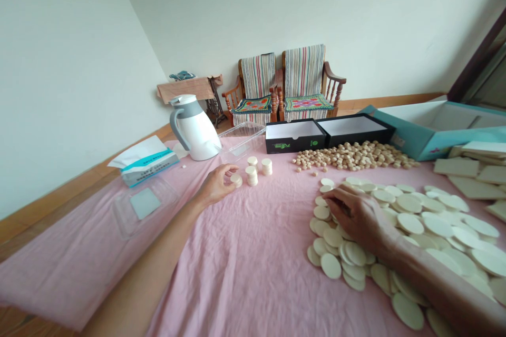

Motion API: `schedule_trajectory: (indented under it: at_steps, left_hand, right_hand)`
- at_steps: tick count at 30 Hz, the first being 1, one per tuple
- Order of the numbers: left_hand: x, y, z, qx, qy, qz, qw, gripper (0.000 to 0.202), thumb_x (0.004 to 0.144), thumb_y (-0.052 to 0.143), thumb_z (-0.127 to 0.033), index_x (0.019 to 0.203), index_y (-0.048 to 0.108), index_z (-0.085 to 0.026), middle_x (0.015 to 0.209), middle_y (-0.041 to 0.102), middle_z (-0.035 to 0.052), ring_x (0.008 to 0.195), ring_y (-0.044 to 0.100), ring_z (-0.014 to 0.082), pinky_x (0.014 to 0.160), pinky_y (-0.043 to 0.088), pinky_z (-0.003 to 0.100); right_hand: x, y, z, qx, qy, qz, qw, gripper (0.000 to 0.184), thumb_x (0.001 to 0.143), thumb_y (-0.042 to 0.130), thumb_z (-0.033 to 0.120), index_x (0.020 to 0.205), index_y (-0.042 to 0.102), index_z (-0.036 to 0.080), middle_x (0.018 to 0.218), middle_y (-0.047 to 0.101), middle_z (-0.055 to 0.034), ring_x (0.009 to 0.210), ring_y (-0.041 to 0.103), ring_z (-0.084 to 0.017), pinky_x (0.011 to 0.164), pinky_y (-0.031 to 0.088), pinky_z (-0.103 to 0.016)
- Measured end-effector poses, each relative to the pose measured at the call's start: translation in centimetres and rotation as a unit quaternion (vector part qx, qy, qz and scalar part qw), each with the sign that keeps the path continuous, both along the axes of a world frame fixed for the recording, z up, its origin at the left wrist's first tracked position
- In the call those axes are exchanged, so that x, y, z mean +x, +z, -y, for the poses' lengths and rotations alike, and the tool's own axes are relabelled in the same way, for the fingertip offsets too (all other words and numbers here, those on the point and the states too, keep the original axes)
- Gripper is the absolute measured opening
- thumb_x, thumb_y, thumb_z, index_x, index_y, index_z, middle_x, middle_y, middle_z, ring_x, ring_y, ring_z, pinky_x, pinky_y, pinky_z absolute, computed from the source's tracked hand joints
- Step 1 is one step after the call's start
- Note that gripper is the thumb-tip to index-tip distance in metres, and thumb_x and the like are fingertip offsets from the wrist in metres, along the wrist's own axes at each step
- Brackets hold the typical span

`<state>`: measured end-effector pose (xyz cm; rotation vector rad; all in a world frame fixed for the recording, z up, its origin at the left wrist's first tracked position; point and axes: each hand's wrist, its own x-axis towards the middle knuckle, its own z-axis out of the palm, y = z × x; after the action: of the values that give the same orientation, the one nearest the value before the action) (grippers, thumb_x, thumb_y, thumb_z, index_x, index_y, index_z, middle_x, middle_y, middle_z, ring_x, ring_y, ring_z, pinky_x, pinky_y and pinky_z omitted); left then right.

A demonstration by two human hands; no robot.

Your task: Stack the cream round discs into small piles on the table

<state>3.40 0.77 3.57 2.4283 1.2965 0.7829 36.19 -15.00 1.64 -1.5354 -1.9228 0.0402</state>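
Observation:
My left hand [216,183] reaches out over the pink cloth [245,253] and pinches a short stack of small cream discs [237,179] with its fingertips. Three more small stacks [256,168] stand just to its right. My right hand [351,213] lies palm down on a wide spread of flat cream discs [415,231], its fingers curled at the left edge of the spread. What its fingers hold, if anything, is hidden.
A heap of small tan pellets [351,155] lies in front of two open black boxes [328,134]. A white jug [193,129], a clear plastic tray [241,142] and a tissue pack [148,160] stand at the back left. A teal box [430,131] and square pads [470,168] sit right.

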Motion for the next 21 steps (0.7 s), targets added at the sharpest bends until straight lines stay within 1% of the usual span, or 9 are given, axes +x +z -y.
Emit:
schedule_trajectory:
  at_steps: [3, 7, 11, 14, 18, 21]
  left_hand:
    - [-0.01, -0.33, -0.06, -0.006, 0.012, 0.007, 1.0, 0.045, 0.068, 0.062, -0.029, 0.111, 0.057, -0.02, 0.104, 0.065, 0.0054, 0.088, 0.062, 0.0181, 0.074, 0.05, 0.028]
    - [0.0, -0.7, -0.12, -0.017, 0.033, 0.014, 0.999, 0.047, 0.068, 0.063, -0.03, 0.113, 0.056, -0.021, 0.097, 0.066, 0.0041, 0.085, 0.063, 0.0179, 0.076, 0.05, 0.029]
    - [-0.06, -0.47, -0.14, -0.015, 0.023, 0.013, 1.0, 0.047, 0.068, 0.062, -0.027, 0.114, 0.056, -0.021, 0.095, 0.066, 0.0032, 0.087, 0.063, 0.0178, 0.078, 0.049, 0.029]
    - [-0.14, -0.26, -0.18, -0.026, 0.011, 0.011, 1.0, 0.048, 0.068, 0.06, -0.025, 0.116, 0.055, -0.02, 0.099, 0.067, 0.0045, 0.091, 0.063, 0.0187, 0.079, 0.049, 0.029]
    - [-0.15, -0.33, -0.15, -0.054, -0.015, 0.023, 0.998, 0.051, 0.068, 0.059, -0.022, 0.118, 0.054, -0.018, 0.111, 0.064, 0.0081, 0.1, 0.061, 0.0204, 0.084, 0.048, 0.031]
    - [-0.03, -0.49, -0.02, -0.072, -0.02, 0.021, 0.997, 0.054, 0.067, 0.058, -0.022, 0.121, 0.052, -0.018, 0.117, 0.061, 0.0084, 0.1, 0.06, 0.0205, 0.083, 0.048, 0.03]
  right_hand:
    - [-0.01, 0.01, 0.01, -0.003, -0.001, 0.001, 1.0, 0.02, 0.086, 0.044, 0.024, 0.09, 0.063, 0.02, 0.082, 0.063, -0.0046, 0.071, 0.058, -0.016, 0.063, 0.043, -0.028]
    - [-0.02, 0.08, 0.04, 0.002, 0.003, 0.004, 1.0, 0.02, 0.086, 0.044, 0.025, 0.09, 0.063, 0.02, 0.08, 0.063, -0.0048, 0.07, 0.058, -0.016, 0.063, 0.044, -0.028]
    - [-0.06, 0.13, 0.04, -0.003, 0.001, 0.01, 1.0, 0.02, 0.086, 0.044, 0.025, 0.09, 0.063, 0.021, 0.081, 0.062, -0.0048, 0.071, 0.058, -0.017, 0.064, 0.044, -0.029]
    - [-0.11, 0.16, 0.04, -0.007, -0.003, 0.01, 1.0, 0.02, 0.087, 0.043, 0.026, 0.09, 0.062, 0.021, 0.083, 0.062, -0.0048, 0.072, 0.058, -0.017, 0.065, 0.044, -0.029]
    - [-0.15, 0.18, 0.05, -0.006, 0.003, 0.005, 1.0, 0.02, 0.087, 0.043, 0.026, 0.09, 0.063, 0.021, 0.082, 0.062, -0.0047, 0.071, 0.058, -0.017, 0.064, 0.044, -0.029]
    - [-0.09, 0.11, 0.02, -0.002, 0.008, 0.002, 1.0, 0.02, 0.086, 0.044, 0.025, 0.09, 0.063, 0.021, 0.081, 0.062, -0.0046, 0.071, 0.058, -0.016, 0.064, 0.043, -0.028]
